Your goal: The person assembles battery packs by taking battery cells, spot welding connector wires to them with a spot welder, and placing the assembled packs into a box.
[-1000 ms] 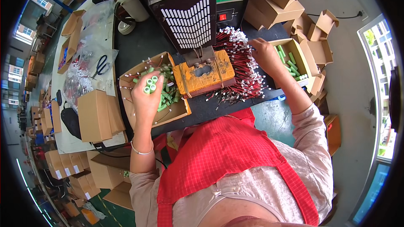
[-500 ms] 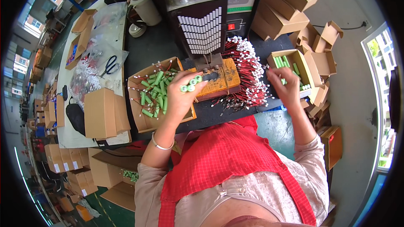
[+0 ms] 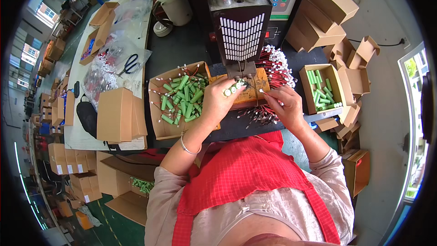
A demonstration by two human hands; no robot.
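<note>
A machine [image 3: 243,36] with a dark, white-slotted front stands at the back; an open carton [image 3: 180,132] of green cylinders sits left of its orange block [image 3: 263,82]; the left hand [image 3: 217,101] grasps several upturned cells [image 3: 233,89] over the block; the right hand [image 3: 287,105], near it, pinches a white-tipped lead [image 3: 262,91] beside those cells.
</note>
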